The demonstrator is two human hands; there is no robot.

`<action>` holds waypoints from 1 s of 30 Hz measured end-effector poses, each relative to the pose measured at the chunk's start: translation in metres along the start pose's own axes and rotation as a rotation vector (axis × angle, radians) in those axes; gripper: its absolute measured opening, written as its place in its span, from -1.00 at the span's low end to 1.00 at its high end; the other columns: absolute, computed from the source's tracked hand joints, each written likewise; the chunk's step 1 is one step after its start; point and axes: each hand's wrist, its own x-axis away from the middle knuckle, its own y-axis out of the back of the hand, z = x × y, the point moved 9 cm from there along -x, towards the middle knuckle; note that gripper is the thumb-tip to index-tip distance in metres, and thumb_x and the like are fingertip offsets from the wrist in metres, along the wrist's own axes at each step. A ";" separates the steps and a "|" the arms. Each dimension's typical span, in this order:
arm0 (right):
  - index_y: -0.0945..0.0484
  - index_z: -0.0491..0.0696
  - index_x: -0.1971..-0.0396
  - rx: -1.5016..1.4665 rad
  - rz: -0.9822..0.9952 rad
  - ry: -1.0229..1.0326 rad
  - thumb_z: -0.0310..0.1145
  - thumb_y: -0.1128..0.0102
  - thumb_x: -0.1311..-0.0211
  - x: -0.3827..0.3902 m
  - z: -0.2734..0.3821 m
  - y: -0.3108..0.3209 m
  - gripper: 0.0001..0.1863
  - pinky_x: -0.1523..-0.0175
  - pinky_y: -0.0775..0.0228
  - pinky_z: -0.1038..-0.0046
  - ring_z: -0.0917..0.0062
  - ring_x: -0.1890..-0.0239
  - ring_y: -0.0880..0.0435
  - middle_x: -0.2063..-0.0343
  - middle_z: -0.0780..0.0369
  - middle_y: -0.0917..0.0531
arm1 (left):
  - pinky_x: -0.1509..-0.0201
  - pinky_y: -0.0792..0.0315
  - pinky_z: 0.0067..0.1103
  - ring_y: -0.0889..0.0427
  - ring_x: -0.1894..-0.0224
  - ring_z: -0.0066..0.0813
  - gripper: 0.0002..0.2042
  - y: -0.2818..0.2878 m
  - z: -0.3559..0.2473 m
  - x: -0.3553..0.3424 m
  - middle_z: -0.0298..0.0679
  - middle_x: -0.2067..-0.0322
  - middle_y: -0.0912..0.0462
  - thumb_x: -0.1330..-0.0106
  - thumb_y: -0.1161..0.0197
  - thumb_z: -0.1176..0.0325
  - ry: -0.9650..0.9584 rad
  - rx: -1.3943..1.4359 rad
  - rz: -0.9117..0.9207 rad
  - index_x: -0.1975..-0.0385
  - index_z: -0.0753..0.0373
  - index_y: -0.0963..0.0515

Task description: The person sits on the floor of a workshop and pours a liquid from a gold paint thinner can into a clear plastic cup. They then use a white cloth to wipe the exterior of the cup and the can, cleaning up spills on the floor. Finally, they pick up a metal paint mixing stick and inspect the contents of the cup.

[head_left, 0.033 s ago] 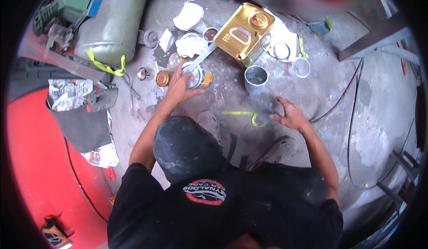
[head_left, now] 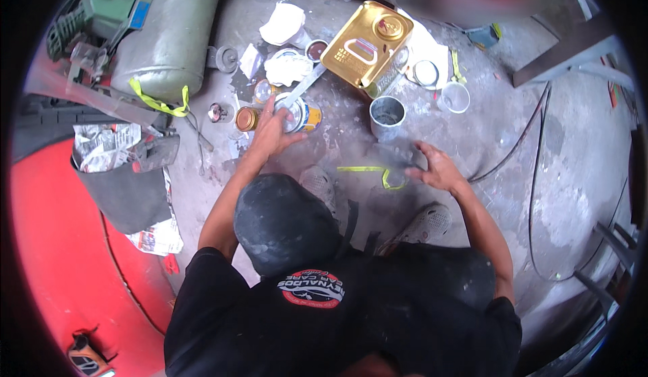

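Observation:
My left hand is curled against the near left side of a small white, blue and yellow can. A flat metal strip lies across the can's top by my fingertips. Left of it stands a jar with a copper-coloured lid. My right hand hovers low at the right, thumb and fingers apart. A dark, blurred patch in front of its fingers cannot be made out. Just beyond stands a grey-smeared cup with dark contents. A large gold rectangular tin is farther back.
A clear cup and a round white lid lie right of the tin. Crumpled white paper and a cup of dark red sit behind the can. A grey-green tank stands far left; a dark hose crosses the floor.
Both hands stay almost in place, the left still at the can. The right hand has risen very slightly; the view has shifted a little.

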 end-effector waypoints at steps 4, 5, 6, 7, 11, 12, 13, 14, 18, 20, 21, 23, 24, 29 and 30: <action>-0.51 -0.17 -0.16 -0.522 0.142 -0.085 -0.09 -0.32 -0.24 -0.039 -0.009 -0.044 -0.40 -0.14 -0.44 0.33 0.23 -0.03 -0.66 0.05 -0.03 -0.68 | -0.40 -0.23 -0.24 -0.20 -0.37 0.33 -0.45 -0.004 0.013 -0.015 0.43 -0.35 -0.10 0.09 -0.61 0.12 0.106 0.117 0.100 0.22 0.30 -0.48; -0.52 -0.14 -0.16 -0.485 0.148 -0.090 -0.11 -0.31 -0.25 -0.042 -0.010 -0.046 -0.43 -0.12 -0.45 0.33 0.24 -0.01 -0.67 0.07 -0.02 -0.68 | -0.39 -0.23 -0.24 -0.21 -0.37 0.34 -0.46 -0.003 0.010 -0.018 0.43 -0.35 -0.09 0.09 -0.61 0.13 0.071 0.100 0.085 0.22 0.29 -0.48; -0.53 -0.12 -0.16 -0.448 0.153 -0.094 -0.13 -0.30 -0.26 -0.041 -0.010 -0.048 -0.46 -0.11 -0.46 0.33 0.24 0.02 -0.68 0.09 -0.01 -0.69 | -0.39 -0.24 -0.24 -0.21 -0.37 0.34 -0.46 -0.003 0.008 -0.021 0.44 -0.35 -0.09 0.08 -0.61 0.13 0.035 0.083 0.070 0.22 0.28 -0.48; -0.54 -0.09 -0.16 -0.418 0.174 -0.097 -0.15 -0.29 -0.27 -0.038 -0.008 -0.053 -0.48 -0.09 -0.47 0.33 0.25 0.04 -0.69 0.10 0.00 -0.70 | -0.39 -0.24 -0.24 -0.22 -0.36 0.34 -0.47 -0.001 0.009 -0.019 0.44 -0.35 -0.08 0.08 -0.61 0.13 0.015 0.063 0.063 0.22 0.27 -0.47; -0.56 -0.06 -0.14 -0.294 0.061 -0.162 -0.16 -0.30 -0.27 -0.003 -0.019 -0.046 -0.51 -0.06 -0.49 0.30 0.21 0.09 -0.72 0.15 -0.02 -0.71 | -0.39 -0.23 -0.20 -0.22 -0.35 0.38 -0.47 -0.005 0.012 -0.014 0.45 -0.34 -0.09 0.04 -0.59 0.12 0.025 0.093 0.082 0.19 0.24 -0.44; -0.57 -0.05 -0.14 -0.302 0.046 -0.167 -0.18 -0.30 -0.26 0.010 -0.027 -0.047 -0.52 -0.06 -0.49 0.30 0.21 0.08 -0.72 0.15 -0.03 -0.71 | -0.39 -0.23 -0.19 -0.22 -0.35 0.38 -0.46 -0.006 0.013 -0.012 0.46 -0.33 -0.10 0.00 -0.57 0.13 0.012 0.081 0.079 0.15 0.24 -0.42; -0.57 -0.05 -0.13 -0.305 0.027 -0.175 -0.21 -0.31 -0.26 0.024 -0.038 -0.045 -0.53 -0.06 -0.49 0.30 0.20 0.08 -0.72 0.15 -0.03 -0.71 | -0.39 -0.23 -0.19 -0.22 -0.35 0.39 -0.46 -0.006 0.011 -0.011 0.47 -0.32 -0.10 -0.01 -0.56 0.13 0.009 0.087 0.082 0.14 0.25 -0.42; -0.58 -0.05 -0.12 -0.309 0.006 -0.182 -0.23 -0.31 -0.25 0.036 -0.046 -0.042 -0.54 -0.06 -0.49 0.30 0.20 0.08 -0.72 0.15 -0.04 -0.71 | -0.39 -0.23 -0.19 -0.22 -0.34 0.40 -0.47 -0.003 0.007 -0.012 0.49 -0.32 -0.09 -0.03 -0.55 0.12 0.004 0.091 0.085 0.14 0.26 -0.42; -0.61 -0.04 -0.10 -0.260 -0.009 -0.170 -0.34 -0.33 -0.22 0.075 -0.059 -0.032 -0.58 -0.07 -0.49 0.32 0.23 0.06 -0.72 0.13 -0.02 -0.71 | -0.37 -0.23 -0.16 -0.19 -0.34 0.45 -0.47 -0.006 0.009 -0.012 0.55 -0.29 -0.08 -0.09 -0.51 0.10 0.022 0.098 0.017 0.13 0.29 -0.41; -0.61 -0.04 -0.08 -0.294 0.032 -0.229 -0.38 -0.33 -0.21 0.085 -0.066 -0.033 -0.59 -0.08 -0.49 0.33 0.24 0.06 -0.72 0.13 0.00 -0.71 | -0.37 -0.23 -0.15 -0.16 -0.35 0.46 -0.46 -0.008 0.009 -0.017 0.58 -0.28 -0.07 -0.09 -0.50 0.08 0.037 0.082 0.031 0.11 0.30 -0.41; -0.61 -0.04 -0.08 -0.296 0.015 -0.226 -0.38 -0.33 -0.20 0.086 -0.066 -0.033 -0.59 -0.08 -0.49 0.33 0.25 0.06 -0.73 0.13 0.00 -0.71 | -0.37 -0.23 -0.14 -0.15 -0.36 0.47 -0.45 -0.009 0.009 -0.017 0.59 -0.28 -0.07 -0.09 -0.50 0.07 0.046 0.075 0.039 0.10 0.31 -0.41; -0.61 -0.05 -0.08 -0.299 -0.025 -0.228 -0.38 -0.33 -0.20 0.088 -0.062 -0.032 -0.59 -0.08 -0.49 0.34 0.27 0.06 -0.73 0.13 0.02 -0.72 | -0.36 -0.24 -0.12 -0.14 -0.37 0.47 -0.40 -0.010 0.009 -0.019 0.60 -0.28 -0.07 -0.05 -0.52 0.04 0.073 0.047 0.018 0.08 0.31 -0.41; -0.62 -0.05 -0.08 -0.305 -0.020 -0.244 -0.39 -0.33 -0.20 0.088 -0.063 -0.033 -0.59 -0.07 -0.49 0.34 0.28 0.07 -0.73 0.13 0.02 -0.72 | -0.36 -0.24 -0.12 -0.14 -0.37 0.46 -0.38 -0.011 0.009 -0.018 0.60 -0.28 -0.07 -0.03 -0.54 0.03 0.088 0.034 0.008 0.06 0.31 -0.41; -0.59 -0.11 -0.09 -0.376 -0.011 -0.252 -0.42 -0.29 -0.24 0.083 -0.062 -0.029 -0.60 -0.07 -0.45 0.42 0.44 0.13 -0.68 0.18 0.10 -0.73 | -0.32 -0.29 -0.12 -0.23 -0.31 0.47 -0.30 -0.012 0.005 -0.019 0.56 -0.26 -0.13 0.09 -0.58 0.05 0.097 -0.004 -0.012 0.03 0.31 -0.41; -0.59 -0.11 -0.09 -0.373 -0.013 -0.272 -0.41 -0.29 -0.25 0.082 -0.065 -0.031 -0.61 -0.06 -0.45 0.42 0.47 0.14 -0.67 0.19 0.10 -0.73 | -0.31 -0.30 -0.12 -0.25 -0.29 0.46 -0.30 -0.012 0.007 -0.021 0.54 -0.25 -0.16 0.11 -0.59 0.06 0.092 0.009 -0.018 0.03 0.31 -0.41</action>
